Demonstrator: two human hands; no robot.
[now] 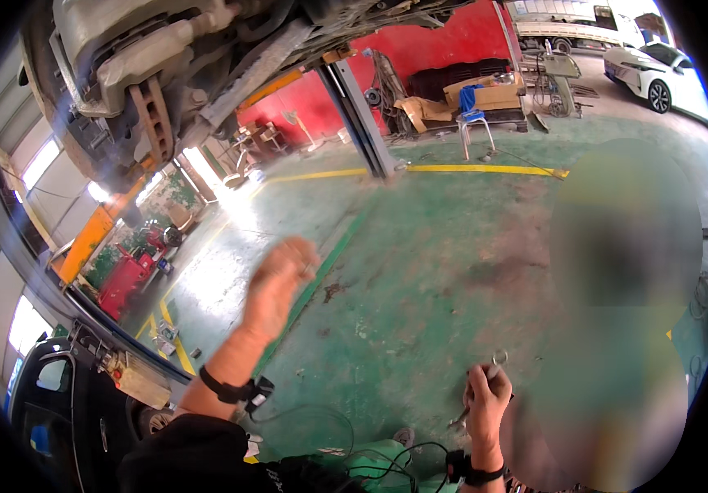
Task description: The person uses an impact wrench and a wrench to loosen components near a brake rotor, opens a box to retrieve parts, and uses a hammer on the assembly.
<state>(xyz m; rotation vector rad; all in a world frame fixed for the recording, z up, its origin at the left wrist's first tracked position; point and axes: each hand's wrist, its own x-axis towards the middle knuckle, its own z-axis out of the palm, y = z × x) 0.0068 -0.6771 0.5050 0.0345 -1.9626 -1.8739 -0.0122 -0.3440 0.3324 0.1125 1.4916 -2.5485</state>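
Observation:
At the lower right, my right hand [487, 403] is closed around a combination wrench [499, 358]. The wrench's ring end sticks out above the fingers, and its other end shows below the hand. My left hand [280, 279] is raised in the middle of the view, below the underside of a lifted vehicle [173, 66], and touches nothing that I can see. Motion smears its fingers, so their pose and anything in them cannot be made out. Both wrists carry black straps with small devices.
A lift post [358, 115] stands ahead, and orange lift arms [91, 246] reach under the vehicle. Behind are a stool [473, 131] with a blue cloth and a cardboard box [494, 92]. Cables [387, 460] hang near my legs. A large blurred patch covers the right side.

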